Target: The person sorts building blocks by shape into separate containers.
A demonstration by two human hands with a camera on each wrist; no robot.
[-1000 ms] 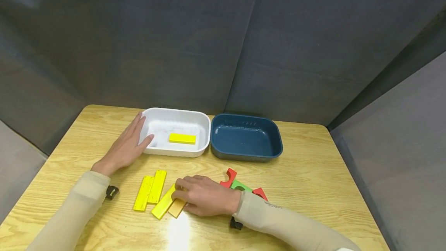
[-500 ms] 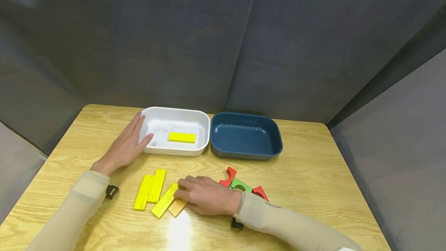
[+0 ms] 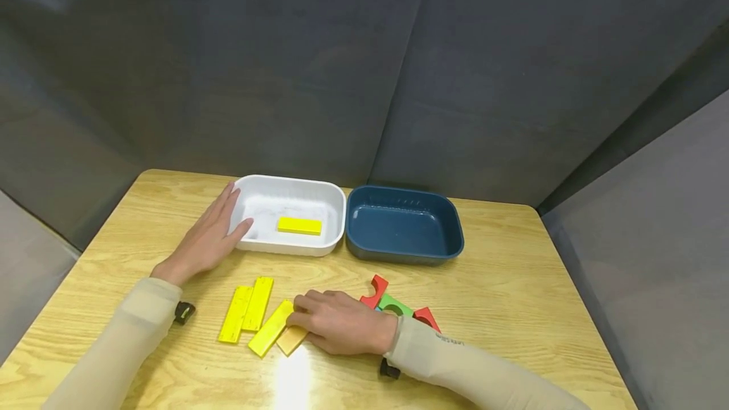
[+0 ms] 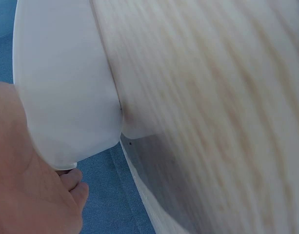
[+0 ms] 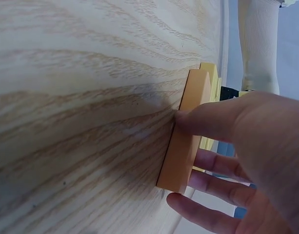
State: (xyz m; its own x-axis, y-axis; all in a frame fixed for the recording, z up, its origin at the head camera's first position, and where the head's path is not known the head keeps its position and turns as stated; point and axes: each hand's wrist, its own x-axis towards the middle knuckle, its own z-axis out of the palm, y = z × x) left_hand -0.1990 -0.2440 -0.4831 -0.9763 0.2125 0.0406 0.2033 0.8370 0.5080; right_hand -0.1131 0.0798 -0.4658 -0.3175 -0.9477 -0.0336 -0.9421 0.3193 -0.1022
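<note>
Just short of the centre of the pale wood-grain surface (image 3: 507,290), the right hand (image 3: 344,326) has its grip pinching a flat orange rectangular block (image 3: 292,340); the right wrist view shows the thumb on one long side and fingers along the other. Taking that hand as the middle of a clock, with twelve toward the far edge, the orange block sticks out at about half past eight. At nine o'clock a slanted yellow rectangular block (image 3: 270,329) lies just beside it, and farther out that way lies an offset pair of yellow blocks (image 3: 258,304).

At eleven o'clock stands a white rounded-rectangular plastic tray (image 3: 285,248), with a lone yellow block (image 3: 299,226) inside, toward the tray's own half past four. At ten o'clock the left hand (image 3: 202,239) rests against the tray's nine o'clock end, its grip spread, thumb over the rim. A dark-blue rounded-rectangular plastic tray (image 3: 398,257) stands at one o'clock, just beside the white one. Between half past one and three lie red and green blocks with curved cut-outs (image 3: 401,304), partly hidden by the beige sleeve (image 3: 455,359).
</note>
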